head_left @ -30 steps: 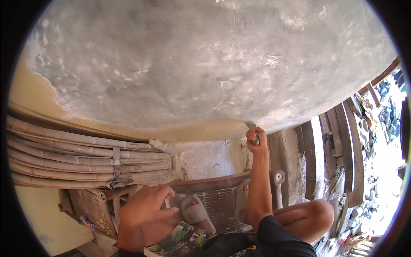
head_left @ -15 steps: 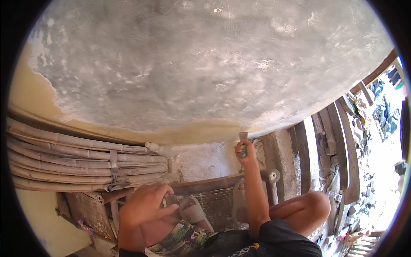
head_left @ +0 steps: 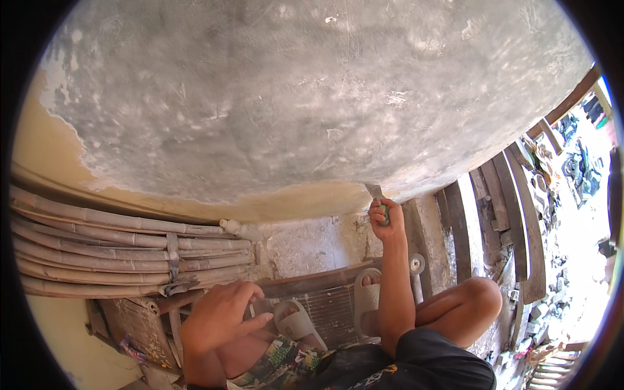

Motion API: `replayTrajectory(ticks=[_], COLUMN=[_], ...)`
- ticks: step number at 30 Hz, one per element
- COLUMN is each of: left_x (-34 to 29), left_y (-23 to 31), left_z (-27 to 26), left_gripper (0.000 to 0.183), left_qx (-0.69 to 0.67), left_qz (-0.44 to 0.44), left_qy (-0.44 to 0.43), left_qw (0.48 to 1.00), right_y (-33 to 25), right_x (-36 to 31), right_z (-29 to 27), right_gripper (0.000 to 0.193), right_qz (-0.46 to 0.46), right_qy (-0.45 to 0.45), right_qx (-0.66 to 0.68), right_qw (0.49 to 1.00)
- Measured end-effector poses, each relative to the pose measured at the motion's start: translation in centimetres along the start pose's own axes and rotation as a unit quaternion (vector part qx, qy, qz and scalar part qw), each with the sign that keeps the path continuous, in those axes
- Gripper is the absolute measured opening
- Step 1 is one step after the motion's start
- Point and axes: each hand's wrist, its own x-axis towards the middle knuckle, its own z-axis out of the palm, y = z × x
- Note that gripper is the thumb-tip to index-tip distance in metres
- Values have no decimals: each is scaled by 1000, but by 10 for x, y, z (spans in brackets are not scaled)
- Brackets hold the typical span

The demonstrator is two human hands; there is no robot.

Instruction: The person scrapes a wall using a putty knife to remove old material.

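My right hand [head_left: 385, 220] is closed around the green handle of a putty knife [head_left: 374, 191]. The knife's flat metal blade points up against the wall, at the lower edge of the scraped grey patch [head_left: 260, 110]. Yellowish paint [head_left: 305, 200] borders that patch along the bottom and at the left. My left hand [head_left: 224, 314] lies over my bent left knee, its fingers loosely bent, the thumb apart, and nothing visible in its grasp.
Stacked bamboo poles [head_left: 104, 244], tied together, lie along the wall at the left. A slatted bamboo seat [head_left: 328, 312] is beneath me, and my sandalled feet rest on it. Upright wooden planks [head_left: 507, 214] stand at the right, with rubble [head_left: 552, 312] beyond them.
My right hand has shifted right and slightly up with the putty knife, and the blade now tilts left. My left hand has stayed almost in place.
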Motion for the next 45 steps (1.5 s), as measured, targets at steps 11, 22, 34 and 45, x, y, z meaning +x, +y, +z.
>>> replayTrajectory(ticks=[11,22,34,45], left_x=[7,14,16,18], left_y=[-3,-1,-2,-3], left_z=[-1,-3,1,2], left_gripper=[37,37,39,40], left_qx=[-14,-17,-34,-20], left_qz=[-10,-16,-25,-25], left_qy=[-25,-25,-30,-43], left_qw=[1000,999,999,999], right_y=[-18,-7,0,-9], right_x=[13,21,19,32], right_z=[2,5,-1,-8], right_gripper=[11,13,11,11], right_qz=[25,-2,-44,-24], right_qy=[-25,-1,38,35], right_qx=[63,13,-23,-22], right_qw=[997,1000,998,999])
